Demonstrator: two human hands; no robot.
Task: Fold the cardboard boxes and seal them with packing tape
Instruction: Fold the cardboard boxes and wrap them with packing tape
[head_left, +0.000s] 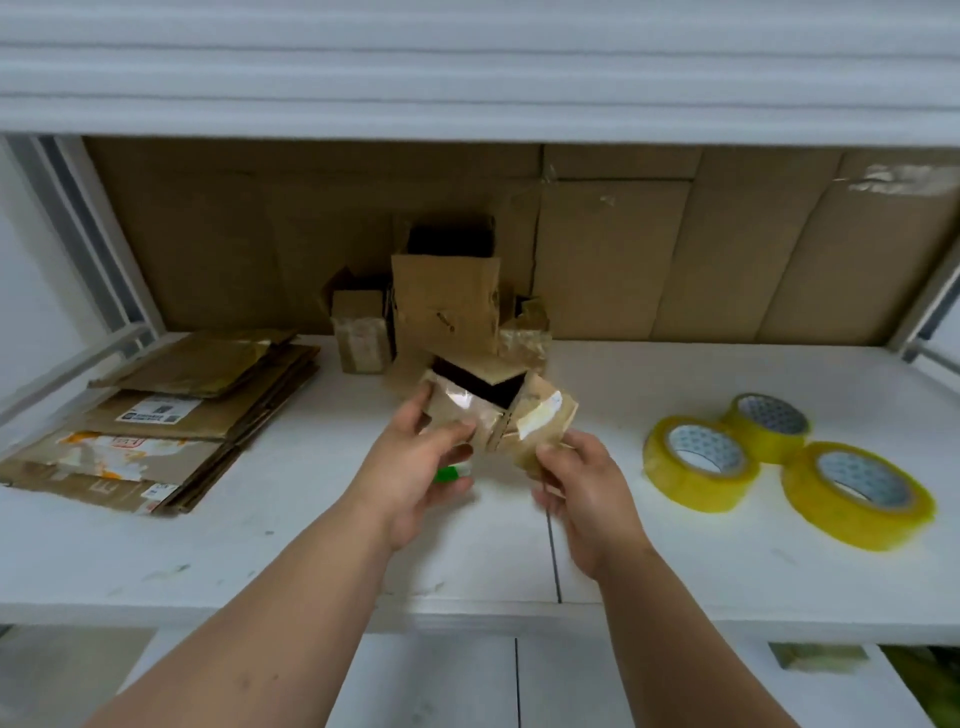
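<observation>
Head view: small cardboard box (493, 410) pinched between left hand (415, 467), right hand (582, 483).

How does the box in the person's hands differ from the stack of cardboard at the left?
The box is opened up, its flaps apart; the stack of cardboard is folded flat. The box is held up by the left hand and right hand; the stack lies on the shelf. Both are brown and carry old tape.

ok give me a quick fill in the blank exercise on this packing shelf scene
1. Both hands, the left hand and the right hand, hold one small ____.
2. The number of yellow tape rolls on the white shelf is ____.
3. The stack of flattened cardboard lies to the ____ of the hands.

Missing words: box; three; left
</observation>
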